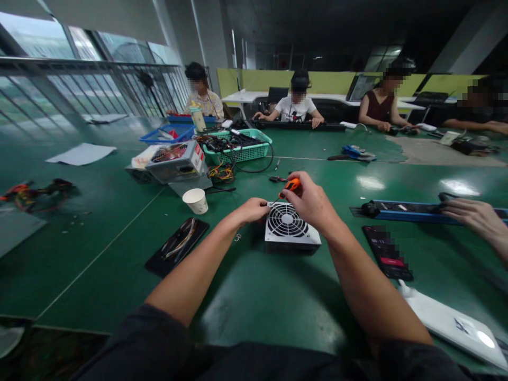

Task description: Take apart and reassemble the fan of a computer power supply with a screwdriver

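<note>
A grey power supply unit with a round fan grille on top sits on the green table in front of me. My right hand is closed around an orange-handled screwdriver. The screwdriver is tilted, its shaft pointing down to the unit's far left corner. At that same corner, my left hand grips the unit's edge with its fingertips, which are partly hidden. A few small metal bits lie left of the unit.
Left of me are a paper cup, a dark phone and stacked power supplies. Behind stands a green basket of cables. To the right lie another phone, a white device and a co-worker's hand on a blue-edged bar. Several people sit opposite.
</note>
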A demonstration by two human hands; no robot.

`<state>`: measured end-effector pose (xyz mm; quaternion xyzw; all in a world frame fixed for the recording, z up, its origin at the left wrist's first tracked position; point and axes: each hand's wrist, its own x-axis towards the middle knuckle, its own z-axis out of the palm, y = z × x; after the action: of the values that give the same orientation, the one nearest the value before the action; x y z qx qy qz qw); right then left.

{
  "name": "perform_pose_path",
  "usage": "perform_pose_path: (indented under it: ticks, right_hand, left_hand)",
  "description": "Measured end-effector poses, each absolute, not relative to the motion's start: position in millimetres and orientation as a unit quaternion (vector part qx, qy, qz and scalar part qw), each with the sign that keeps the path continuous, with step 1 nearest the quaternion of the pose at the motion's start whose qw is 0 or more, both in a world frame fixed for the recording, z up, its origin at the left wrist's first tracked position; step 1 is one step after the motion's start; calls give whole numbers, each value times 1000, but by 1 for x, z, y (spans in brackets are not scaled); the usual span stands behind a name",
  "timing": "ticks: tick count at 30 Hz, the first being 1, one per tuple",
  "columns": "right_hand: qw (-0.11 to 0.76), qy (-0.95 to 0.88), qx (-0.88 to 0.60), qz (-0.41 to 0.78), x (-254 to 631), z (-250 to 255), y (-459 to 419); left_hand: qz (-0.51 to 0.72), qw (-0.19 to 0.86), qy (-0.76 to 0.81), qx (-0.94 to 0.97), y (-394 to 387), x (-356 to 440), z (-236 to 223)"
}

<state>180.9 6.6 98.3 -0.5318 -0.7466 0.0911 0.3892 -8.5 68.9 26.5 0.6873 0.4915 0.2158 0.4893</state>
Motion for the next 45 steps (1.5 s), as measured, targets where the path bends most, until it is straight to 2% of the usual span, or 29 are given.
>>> perform_pose_path:
  ticks: [24,34,45]
  right_hand:
    - [349,-783,-510,70,174,94,5]
    - [355,-784,-502,85,173,90,10]
    - [382,-756,-519,110,185,89,17]
  left_hand:
    - [225,474,479,703,70,-10,25]
    - [232,453,458,729,76,-13,17]
    - [221,477,461,715,76,-12,18]
